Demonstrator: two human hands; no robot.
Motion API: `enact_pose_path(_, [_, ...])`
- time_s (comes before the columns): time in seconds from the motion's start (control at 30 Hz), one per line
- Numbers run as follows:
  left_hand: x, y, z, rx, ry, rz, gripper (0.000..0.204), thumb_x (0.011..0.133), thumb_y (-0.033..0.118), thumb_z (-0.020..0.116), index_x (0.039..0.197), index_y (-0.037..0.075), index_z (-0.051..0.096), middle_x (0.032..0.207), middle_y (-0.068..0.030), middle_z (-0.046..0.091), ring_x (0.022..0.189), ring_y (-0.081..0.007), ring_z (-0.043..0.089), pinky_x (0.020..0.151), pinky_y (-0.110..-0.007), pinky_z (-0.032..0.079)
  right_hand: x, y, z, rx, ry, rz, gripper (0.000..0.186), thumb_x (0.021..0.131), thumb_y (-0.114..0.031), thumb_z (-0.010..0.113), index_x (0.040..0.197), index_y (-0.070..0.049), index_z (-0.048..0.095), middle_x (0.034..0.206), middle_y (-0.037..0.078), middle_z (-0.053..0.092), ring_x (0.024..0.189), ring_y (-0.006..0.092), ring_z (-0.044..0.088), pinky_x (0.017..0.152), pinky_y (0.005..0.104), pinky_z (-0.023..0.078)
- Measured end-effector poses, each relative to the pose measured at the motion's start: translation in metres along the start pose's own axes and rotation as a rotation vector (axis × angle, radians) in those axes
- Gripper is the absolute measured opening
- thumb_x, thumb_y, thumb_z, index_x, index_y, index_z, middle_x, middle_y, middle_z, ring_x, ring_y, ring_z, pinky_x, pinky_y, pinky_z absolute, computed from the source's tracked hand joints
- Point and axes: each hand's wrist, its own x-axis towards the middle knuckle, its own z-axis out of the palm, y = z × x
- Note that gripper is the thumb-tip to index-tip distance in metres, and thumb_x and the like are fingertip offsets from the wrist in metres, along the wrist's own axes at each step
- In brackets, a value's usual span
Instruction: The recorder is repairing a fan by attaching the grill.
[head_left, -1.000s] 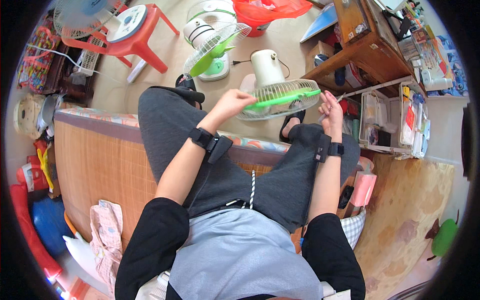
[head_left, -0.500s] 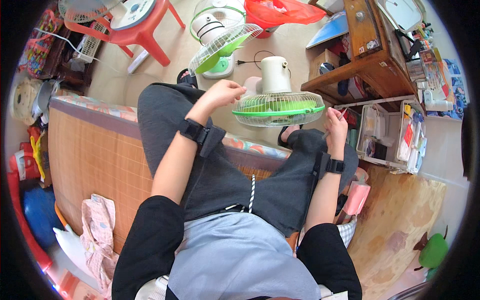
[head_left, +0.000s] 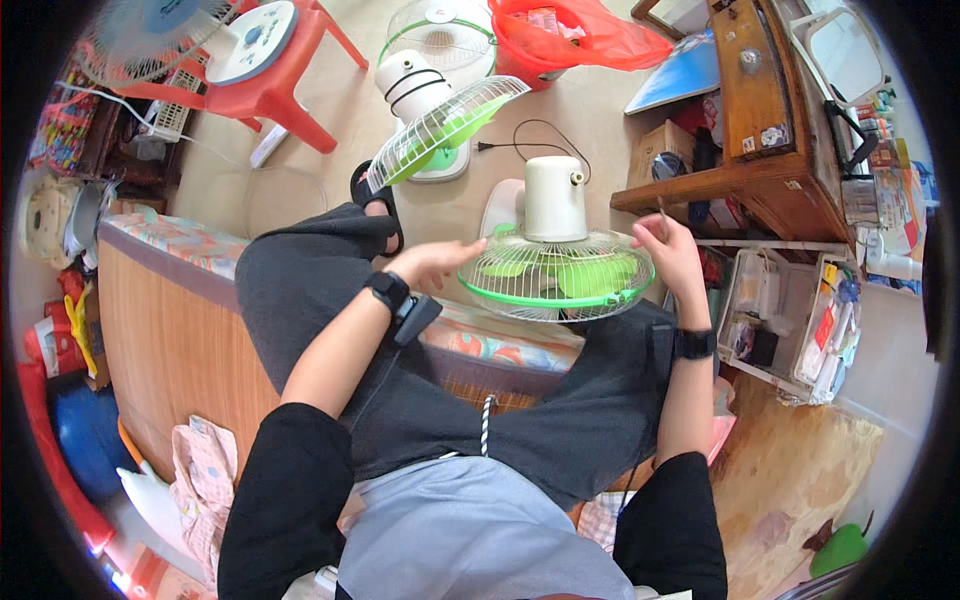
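Between my knees is an electric fan with a cream motor housing (head_left: 556, 200) and a round wire cage (head_left: 560, 285). The cage has a green rim, and green blades show through the wires. My left hand (head_left: 437, 264) is at the cage's left edge, fingers stretched out and fingertips at or touching the wires. At the right edge of the cage, my right hand (head_left: 670, 255) is closed in a pinch. A thin, slender tool (head_left: 661, 207) sticks up from its fingers; its exact kind is too small to tell.
Beyond my left knee stands a second green-bladed fan (head_left: 425, 130), with a loose round cage (head_left: 440, 35) behind it. A red plastic stool (head_left: 265, 100) holds another fan's base. At right are a wooden cabinet (head_left: 750, 110) and a white storage rack (head_left: 790, 320). A red bucket (head_left: 530, 68) stands at the back.
The fan's cage now sits lower in the view, tilted to show more of its wires. My left hand has opened from a pinch and moved down beside the cage. My left knee has swung outward.
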Motion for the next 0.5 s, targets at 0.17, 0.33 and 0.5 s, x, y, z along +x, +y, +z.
enact_pose_path(0.17, [0.012,0.012,0.003,0.103,0.031,0.074,0.092,0.082,0.072,0.029,0.144,0.01,0.0,0.143,-0.0291,0.016,0.118,-0.0511,0.038,0.091,-0.058,0.04,0.06,-0.039,0.032,-0.197,-0.119,-0.074,0.041,0.08,-0.023,0.066,0.113,-0.003,0.051,0.082,0.018,0.065,0.075,0.0257,0.064,0.069,0.0328,0.049])
enact_pose_path(0.33, [0.031,-0.001,0.005,-0.279,-0.203,0.028,0.101,0.082,0.067,0.04,0.138,0.002,-0.012,0.138,-0.0333,0.02,0.105,-0.0482,0.051,0.08,-0.055,0.048,0.089,-0.034,0.05,-0.269,-0.294,-0.171,0.035,0.08,-0.021,0.064,0.108,-0.003,0.052,0.081,0.018,0.063,0.075,0.0296,0.062,0.069,0.0369,0.048])
enact_pose_path(0.5, [0.029,0.018,-0.001,-0.224,-0.146,0.0,0.103,0.081,0.066,0.046,0.137,-0.008,-0.001,0.13,-0.0337,0.031,0.094,-0.0386,0.059,0.075,-0.044,0.051,0.106,-0.032,0.038,-0.206,-0.284,-0.028,0.018,0.078,-0.015,0.064,0.086,0.0,0.06,0.072,0.015,0.061,0.069,0.0229,0.061,0.065,0.0342,0.046])
